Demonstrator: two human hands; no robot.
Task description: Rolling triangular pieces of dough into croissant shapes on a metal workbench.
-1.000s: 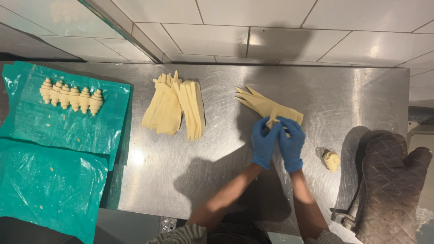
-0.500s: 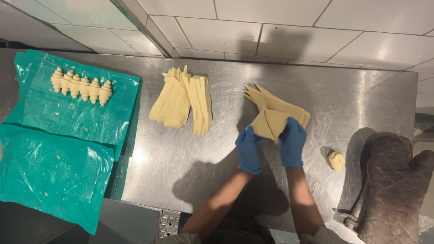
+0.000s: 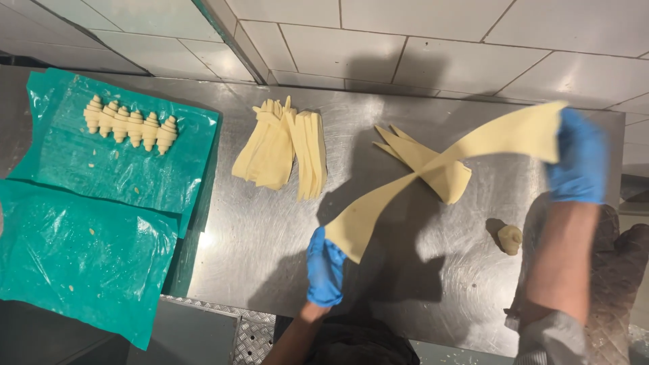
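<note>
Stretching a long dough triangle (image 3: 433,177) above the steel table (image 3: 270,236), the left hand (image 3: 324,267) pinched its near end while the right hand (image 3: 578,159) gripped its far end.

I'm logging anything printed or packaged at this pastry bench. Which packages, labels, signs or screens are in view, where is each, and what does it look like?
No package, label, sign or screen shows.
Nearest to wrapping: green plastic sheets, crinkled, lying at the left of the steel table, unprinted.
One sheet carries a row of pale rolled croissants.
Left hand and right hand, in blue gloves, hold a long dough triangle, bare.
</note>
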